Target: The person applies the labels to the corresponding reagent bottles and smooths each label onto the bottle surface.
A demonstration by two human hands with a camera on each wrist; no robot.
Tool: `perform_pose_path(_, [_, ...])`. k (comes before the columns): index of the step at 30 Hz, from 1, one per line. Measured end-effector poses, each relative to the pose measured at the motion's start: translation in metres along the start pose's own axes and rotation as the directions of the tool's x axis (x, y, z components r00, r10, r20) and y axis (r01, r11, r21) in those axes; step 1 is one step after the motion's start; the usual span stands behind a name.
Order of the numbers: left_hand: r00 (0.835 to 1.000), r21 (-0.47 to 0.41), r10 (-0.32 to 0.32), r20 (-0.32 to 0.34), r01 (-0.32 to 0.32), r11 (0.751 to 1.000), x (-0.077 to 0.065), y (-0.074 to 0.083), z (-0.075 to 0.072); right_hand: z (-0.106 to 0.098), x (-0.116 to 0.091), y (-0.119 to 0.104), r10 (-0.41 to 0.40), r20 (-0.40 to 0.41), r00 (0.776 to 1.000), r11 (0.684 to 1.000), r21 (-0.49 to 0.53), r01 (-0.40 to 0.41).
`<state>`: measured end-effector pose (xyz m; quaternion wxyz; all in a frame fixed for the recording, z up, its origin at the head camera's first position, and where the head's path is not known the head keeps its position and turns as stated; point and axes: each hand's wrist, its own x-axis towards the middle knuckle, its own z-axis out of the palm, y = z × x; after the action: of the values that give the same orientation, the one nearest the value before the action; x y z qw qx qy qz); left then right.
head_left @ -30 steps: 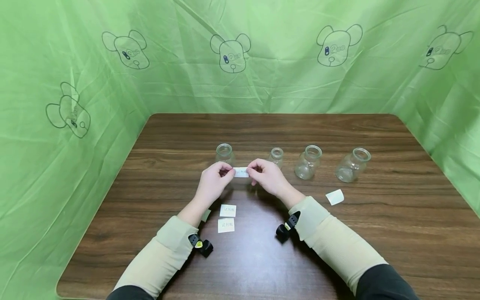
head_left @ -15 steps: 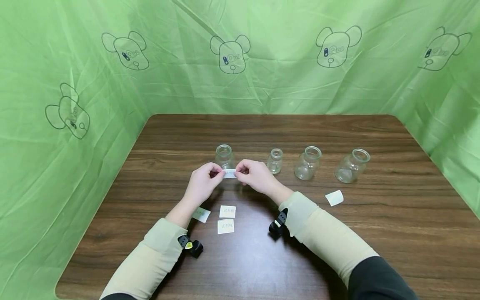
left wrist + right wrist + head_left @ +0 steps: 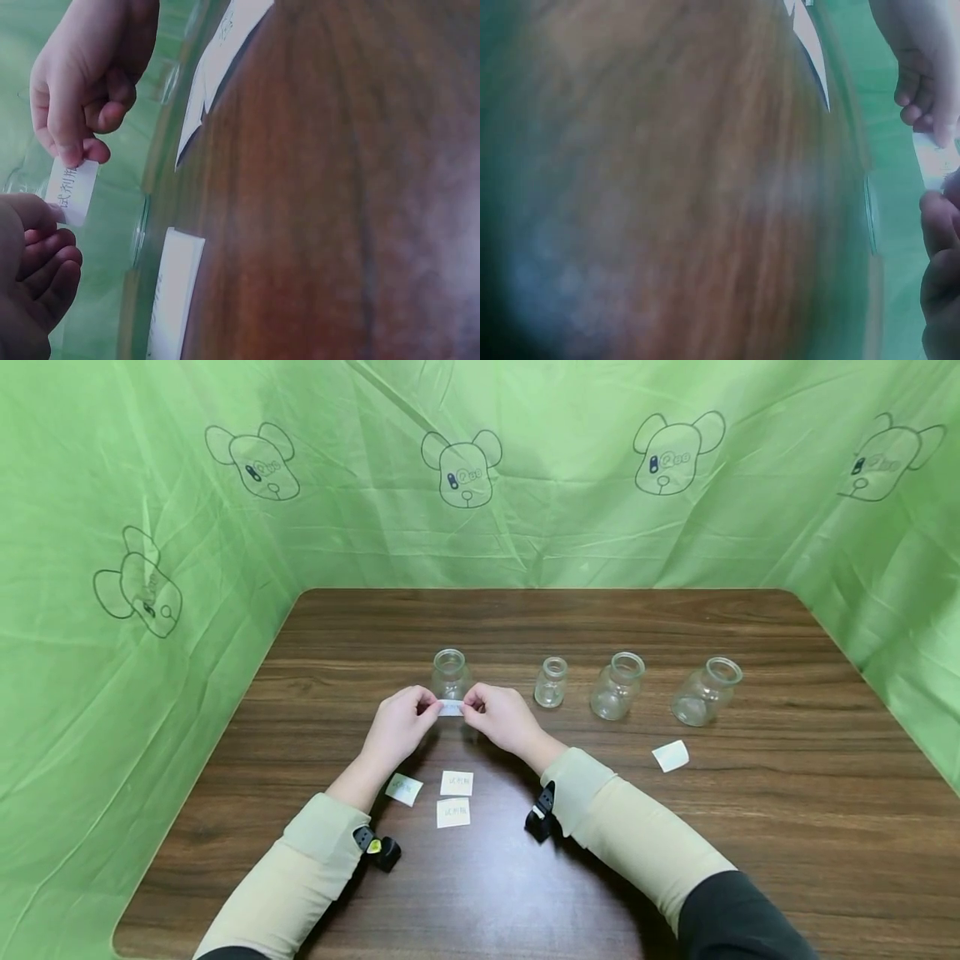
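Observation:
A small white paper label [image 3: 451, 708] with handwriting is stretched between my two hands, in front of the leftmost glass jar [image 3: 450, 670]. My left hand [image 3: 398, 727] pinches its left end between thumb and forefinger. At the other end, my right hand [image 3: 502, 720] pinches it the same way. Writing on the label [image 3: 71, 192] shows in the left wrist view, between the fingertips of both hands. The lower part of that jar is hidden behind the label and fingers; whether they touch cannot be told.
Right of the hands stand a smaller glass jar [image 3: 551, 683] and two larger ones, a middle jar [image 3: 617, 687] and a far-right jar [image 3: 705, 692]. Several written paper slips, including an upper slip [image 3: 457, 783], lie nearer on the table. A blank white slip [image 3: 671, 756] lies at right.
Both hands have moved left with the label, from between the two left jars to in front of the leftmost one. The small jar and a tilted slip are now uncovered.

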<state>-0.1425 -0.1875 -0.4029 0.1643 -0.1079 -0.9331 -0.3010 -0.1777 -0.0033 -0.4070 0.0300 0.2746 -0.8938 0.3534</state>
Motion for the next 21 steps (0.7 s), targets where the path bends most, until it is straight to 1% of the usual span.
perform_pose_path(6, [1.0, 0.003, -0.008, 0.015, 0.008, 1.0, 0.003, -0.0034, 0.0025, 0.0015, 0.0024, -0.0006, 0.009, -0.026, 1.0, 1.0, -0.027, -0.009])
perform_pose_path(15, [0.999, 0.031, -0.025, 0.028, 0.024, 0.999, 0.0063, -0.0056, 0.0013, 0.0068, 0.006, 0.0005, 0.005, -0.04, 0.999, 0.999, -0.053, -0.007])
perform_pose_path(21, [0.998, 0.04, -0.038, 0.044, 0.036, 0.999, 0.0049, -0.0078, 0.0027, 0.0096, 0.0067, 0.0028, -0.003, -0.015, 1.0, 0.998, -0.069, 0.002])
